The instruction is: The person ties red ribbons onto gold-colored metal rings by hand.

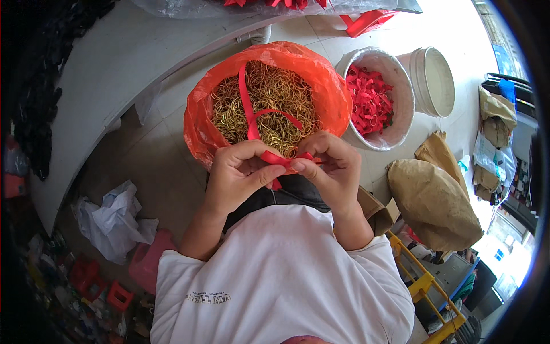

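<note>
A red ribbon [250, 106] is pinched between both my hands, one length of it trailing forward over a heap of thin gold-coloured rings [269, 92]. The rings fill a container lined with a red plastic bag [197, 117], just in front of me. My left hand [243, 169] grips the ribbon between thumb and fingers. Close against it, my right hand [329, 169] pinches the ribbon where it bunches into a small loop or knot. Whether a ring sits inside that bunch, I cannot tell.
Right of the rings stands a white bucket [404, 97] of red ribbon pieces [369, 97], beside another pale bucket [440, 80]. Brown paper sacks [435, 200] and a yellow metal frame [424, 284] are at right. A white table [114, 74] curves along the left, crumpled white plastic [112, 221] below.
</note>
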Demonstrator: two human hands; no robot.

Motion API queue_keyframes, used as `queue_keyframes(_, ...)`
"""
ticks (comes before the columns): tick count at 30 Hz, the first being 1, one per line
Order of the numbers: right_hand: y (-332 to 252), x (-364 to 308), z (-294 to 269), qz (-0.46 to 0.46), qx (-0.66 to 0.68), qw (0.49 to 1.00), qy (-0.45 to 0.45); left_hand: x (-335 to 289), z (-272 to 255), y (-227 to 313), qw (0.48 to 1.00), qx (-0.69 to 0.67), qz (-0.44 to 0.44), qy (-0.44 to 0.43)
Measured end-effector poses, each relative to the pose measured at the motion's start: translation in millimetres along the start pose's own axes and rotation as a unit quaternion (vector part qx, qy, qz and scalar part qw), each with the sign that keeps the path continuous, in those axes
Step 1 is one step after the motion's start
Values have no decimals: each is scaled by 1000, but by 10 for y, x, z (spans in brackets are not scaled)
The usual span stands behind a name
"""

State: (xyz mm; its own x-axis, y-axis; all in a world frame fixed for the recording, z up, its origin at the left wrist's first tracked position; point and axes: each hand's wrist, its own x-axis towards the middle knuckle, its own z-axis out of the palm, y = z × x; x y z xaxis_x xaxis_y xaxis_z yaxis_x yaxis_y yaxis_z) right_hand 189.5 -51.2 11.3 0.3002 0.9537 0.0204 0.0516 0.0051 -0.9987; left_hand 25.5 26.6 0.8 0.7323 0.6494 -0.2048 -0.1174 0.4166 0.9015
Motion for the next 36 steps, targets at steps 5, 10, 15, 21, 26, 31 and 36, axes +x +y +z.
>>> queue_keyframes(5,-17,-41,39,79,110,991,15,-18,26,-4,999,26,48,-1)
queue_keyframes(10,-71,-60,95,144,199,969,17,-36,55,14,991,88,99,18)
queue_keyframes(15,-102,-109,211,128,230,963,54,-42,117,-38,930,280,215,107)
queue_keyframes(21,-50,-35,148,-38,-14,998,39,-53,77,-15,984,142,86,64)
queue_keyframes(26,-159,-1,-61,-96,-65,988,-98,-89,-31,100,991,102,87,-20)
queue_keyframes(31,-211,-25,-201,40,3,988,-149,-102,-34,109,986,115,109,-54)
queue_keyframes(36,-175,-23,-168,154,122,972,-126,-121,-37,80,994,105,-11,-26)
